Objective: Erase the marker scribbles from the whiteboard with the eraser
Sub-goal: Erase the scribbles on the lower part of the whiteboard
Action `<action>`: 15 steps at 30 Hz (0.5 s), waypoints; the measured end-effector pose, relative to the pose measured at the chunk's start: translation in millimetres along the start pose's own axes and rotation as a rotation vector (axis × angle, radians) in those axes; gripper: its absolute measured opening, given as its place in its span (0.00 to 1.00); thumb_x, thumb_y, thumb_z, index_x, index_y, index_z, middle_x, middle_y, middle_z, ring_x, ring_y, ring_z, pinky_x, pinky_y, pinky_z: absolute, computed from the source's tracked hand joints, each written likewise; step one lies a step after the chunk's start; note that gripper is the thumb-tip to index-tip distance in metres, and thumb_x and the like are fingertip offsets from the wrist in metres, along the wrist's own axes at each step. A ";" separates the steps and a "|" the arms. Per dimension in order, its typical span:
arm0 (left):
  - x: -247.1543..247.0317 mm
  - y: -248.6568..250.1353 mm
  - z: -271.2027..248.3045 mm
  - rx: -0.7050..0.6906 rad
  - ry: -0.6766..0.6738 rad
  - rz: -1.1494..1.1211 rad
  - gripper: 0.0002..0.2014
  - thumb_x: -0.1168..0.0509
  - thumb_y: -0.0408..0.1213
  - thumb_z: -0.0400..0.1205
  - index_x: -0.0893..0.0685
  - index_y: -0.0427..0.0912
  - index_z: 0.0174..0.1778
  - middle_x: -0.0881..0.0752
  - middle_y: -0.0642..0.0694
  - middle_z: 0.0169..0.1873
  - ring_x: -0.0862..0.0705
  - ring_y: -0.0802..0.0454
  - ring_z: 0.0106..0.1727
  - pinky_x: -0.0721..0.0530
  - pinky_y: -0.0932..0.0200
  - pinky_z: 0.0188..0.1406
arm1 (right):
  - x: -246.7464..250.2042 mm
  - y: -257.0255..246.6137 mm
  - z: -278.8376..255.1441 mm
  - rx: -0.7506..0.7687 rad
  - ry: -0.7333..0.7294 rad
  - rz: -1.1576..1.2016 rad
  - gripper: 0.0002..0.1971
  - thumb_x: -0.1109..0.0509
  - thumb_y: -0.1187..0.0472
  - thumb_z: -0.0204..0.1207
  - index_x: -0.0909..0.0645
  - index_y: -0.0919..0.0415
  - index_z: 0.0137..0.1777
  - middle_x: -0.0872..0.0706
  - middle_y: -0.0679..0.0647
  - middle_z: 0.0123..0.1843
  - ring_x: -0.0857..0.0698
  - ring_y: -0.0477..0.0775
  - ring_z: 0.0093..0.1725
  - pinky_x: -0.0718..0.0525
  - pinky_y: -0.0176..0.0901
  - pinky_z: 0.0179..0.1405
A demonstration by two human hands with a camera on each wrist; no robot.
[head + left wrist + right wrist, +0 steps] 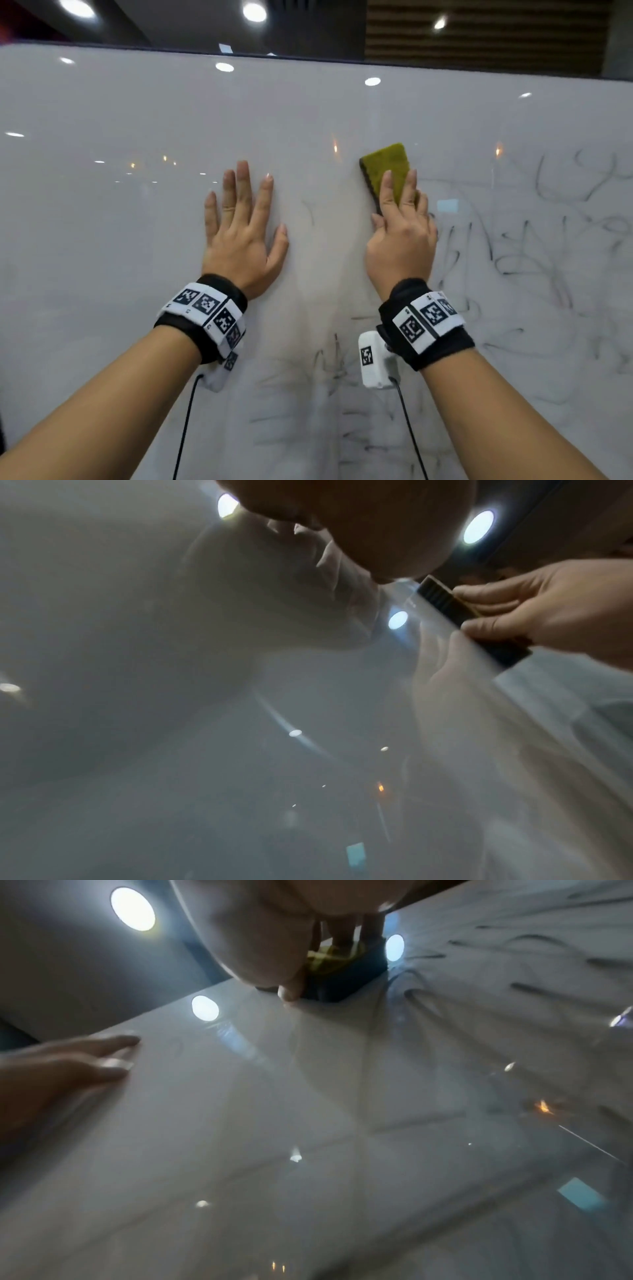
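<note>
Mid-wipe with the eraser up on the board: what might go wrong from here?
1. The right hand holds the eraser above most scribbles; short strokes may miss the marks lower down.
2. Faint grey smears show lower on the whiteboard, so a pass may leave ghosting.
3. The left hand lies flat on the board and might smudge nearby ink.

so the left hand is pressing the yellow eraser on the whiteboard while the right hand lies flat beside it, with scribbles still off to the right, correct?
Not quite: the hands are swapped. In the head view the right hand holds the yellow eraser against the whiteboard, while the left hand lies flat beside it. The scribbles are indeed still off to the right.
</note>
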State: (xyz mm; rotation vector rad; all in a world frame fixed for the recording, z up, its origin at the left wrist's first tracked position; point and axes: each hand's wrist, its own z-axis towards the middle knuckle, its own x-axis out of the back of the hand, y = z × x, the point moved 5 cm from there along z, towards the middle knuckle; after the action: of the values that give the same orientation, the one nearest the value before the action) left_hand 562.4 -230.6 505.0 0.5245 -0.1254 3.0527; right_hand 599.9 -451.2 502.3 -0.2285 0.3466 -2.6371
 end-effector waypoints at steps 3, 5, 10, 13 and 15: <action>-0.7 16.2 26.6 0.014 0.002 0.011 0.37 0.51 0.54 0.85 0.54 0.44 0.88 0.57 0.39 0.87 0.60 0.40 0.87 0.61 0.32 0.83 | -3.1 -12.7 -8.9 0.023 0.057 -0.063 0.35 0.29 0.65 0.77 0.33 0.51 0.84 0.34 0.60 0.85 0.26 0.68 0.78 0.27 0.63 0.72; -3.1 25.5 32.8 0.043 0.005 0.028 0.38 0.52 0.54 0.85 0.56 0.43 0.88 0.58 0.37 0.87 0.60 0.38 0.87 0.61 0.28 0.81 | -6.8 -23.5 -19.2 0.160 0.044 -0.054 0.35 0.30 0.66 0.75 0.31 0.51 0.84 0.33 0.59 0.85 0.26 0.68 0.78 0.25 0.62 0.71; -6.3 33.7 34.8 0.094 0.008 0.033 0.38 0.53 0.53 0.84 0.58 0.40 0.88 0.60 0.34 0.86 0.62 0.38 0.87 0.62 0.25 0.80 | 4.0 12.1 8.6 0.229 0.004 -0.058 0.33 0.30 0.63 0.77 0.30 0.49 0.83 0.31 0.57 0.84 0.24 0.65 0.76 0.21 0.59 0.64; -7.4 34.8 35.4 0.101 0.007 0.037 0.37 0.55 0.53 0.85 0.59 0.41 0.88 0.62 0.36 0.86 0.64 0.40 0.87 0.63 0.27 0.81 | 14.7 55.5 36.9 -0.051 -0.011 -0.037 0.31 0.35 0.57 0.83 0.36 0.47 0.86 0.37 0.56 0.87 0.27 0.66 0.77 0.24 0.62 0.68; -7.8 35.9 35.1 0.110 0.012 0.050 0.36 0.57 0.51 0.85 0.57 0.41 0.88 0.61 0.37 0.86 0.63 0.40 0.87 0.63 0.27 0.81 | 14.8 59.4 39.1 -0.122 -0.005 -0.047 0.30 0.36 0.56 0.85 0.37 0.47 0.86 0.39 0.56 0.87 0.28 0.67 0.79 0.25 0.64 0.69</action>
State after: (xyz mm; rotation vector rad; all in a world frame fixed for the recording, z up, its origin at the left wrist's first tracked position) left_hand 579.4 -269.7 532.7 0.5159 0.0308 3.1246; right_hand 620.9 -517.1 524.4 -0.2858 0.5078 -2.6641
